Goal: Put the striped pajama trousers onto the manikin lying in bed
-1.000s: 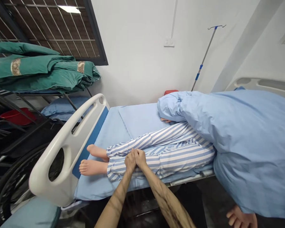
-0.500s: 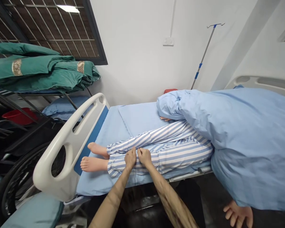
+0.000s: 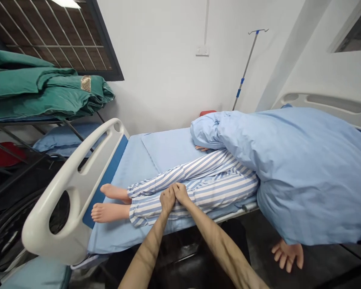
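My left hand (image 3: 167, 199) is closed and rests over the near lower leg of a mannequin-like figure lying on a bed. My right hand (image 3: 181, 192), also closed, meets it just to the right, the two touching at the thumbs. Both are on or just above the blue-and-white striped trousers (image 3: 225, 188). The undersides of my fingers are hidden, so whether they pinch cloth I cannot make out. Two bare feet (image 3: 110, 212) stick out at the left. A light-blue quilt (image 3: 303, 168) covers the figure's upper body, and its hand (image 3: 288, 255) hangs over the bed's near side.
A white footboard (image 3: 69, 192) stands at the left end of the blue-sheeted bed (image 3: 165, 148). Behind are an IV pole (image 3: 246, 72) and a red object (image 3: 207, 112). On the left are green bedding (image 3: 48, 92), a red basin (image 3: 4, 155) and a dark wheel (image 3: 6, 237).
My two hands have come together, closing the small gap between them. The view has shifted to the right, so the bed and wall appear farther left. The figure's pose looks the same.
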`<state>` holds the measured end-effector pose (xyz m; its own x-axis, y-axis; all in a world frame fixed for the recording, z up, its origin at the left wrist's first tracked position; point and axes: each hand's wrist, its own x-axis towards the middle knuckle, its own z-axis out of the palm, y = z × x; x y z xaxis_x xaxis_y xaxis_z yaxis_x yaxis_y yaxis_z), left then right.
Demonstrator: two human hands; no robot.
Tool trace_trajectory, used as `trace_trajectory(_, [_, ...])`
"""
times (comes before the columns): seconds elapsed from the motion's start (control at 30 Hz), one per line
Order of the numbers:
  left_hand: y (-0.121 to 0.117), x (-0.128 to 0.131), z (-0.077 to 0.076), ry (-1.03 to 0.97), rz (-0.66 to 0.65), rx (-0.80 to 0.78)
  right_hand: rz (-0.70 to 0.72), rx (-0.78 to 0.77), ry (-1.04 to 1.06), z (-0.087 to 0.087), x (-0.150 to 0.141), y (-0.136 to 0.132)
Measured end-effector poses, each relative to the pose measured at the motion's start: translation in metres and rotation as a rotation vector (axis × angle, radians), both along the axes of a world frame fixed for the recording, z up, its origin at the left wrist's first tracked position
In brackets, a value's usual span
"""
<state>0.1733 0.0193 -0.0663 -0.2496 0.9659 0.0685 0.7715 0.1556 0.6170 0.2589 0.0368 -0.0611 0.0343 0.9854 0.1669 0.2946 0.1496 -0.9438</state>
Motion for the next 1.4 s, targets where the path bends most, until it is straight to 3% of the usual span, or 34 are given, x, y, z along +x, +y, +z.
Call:
trace_trajectory(0.2, [0.004,-0.004,0.009,-0.004,-0.031,-0.081,0.031,0.128,-0.168,0.03,0.015,-0.003])
trace_trajectory(0.3, [0.002,-0.004,0.007,-0.028,-0.031,-0.063,0.02,0.089,-0.225,0.023,0.016,-0.008])
trace_trajectory(0.4, [0.001,-0.002,0.007,-0.044,-0.032,-0.045,-0.094,-0.019,-0.289,0.007,0.013,-0.012])
trace_trajectory(0.5, [0.005,0.005,0.014,-0.065,0.024,-0.065,-0.154,-0.053,-0.298,-0.003,0.011,-0.012])
trace_trajectory(0.67, [0.015,0.03,0.031,-0.212,-0.024,-0.008,-0.173,-0.024,-0.084,-0.007,0.019,-0.005])
trace_trajectory(0.83, [0.009,0.044,0.023,-0.116,-0.056,-0.015,-0.222,-0.059,0.113,-0.004,0.024,-0.001])
trace_trajectory(0.93, [0.008,0.041,0.017,-0.052,-0.054,-0.059,-0.19,-0.053,0.043,0.008,0.027,0.002])
trace_trajectory(1.1, [0.01,0.036,0.011,-0.104,-0.092,-0.049,-0.085,0.088,-0.113,0.023,0.039,0.004])
trace_trajectory(1.27, [0.009,0.036,0.008,-0.219,-0.051,0.01,-0.109,-0.031,-0.309,0.003,0.043,-0.003])
trace_trajectory(1.4, [0.015,0.041,0.019,-0.334,-0.038,0.027,-0.144,-0.043,-0.324,-0.008,0.042,-0.004])
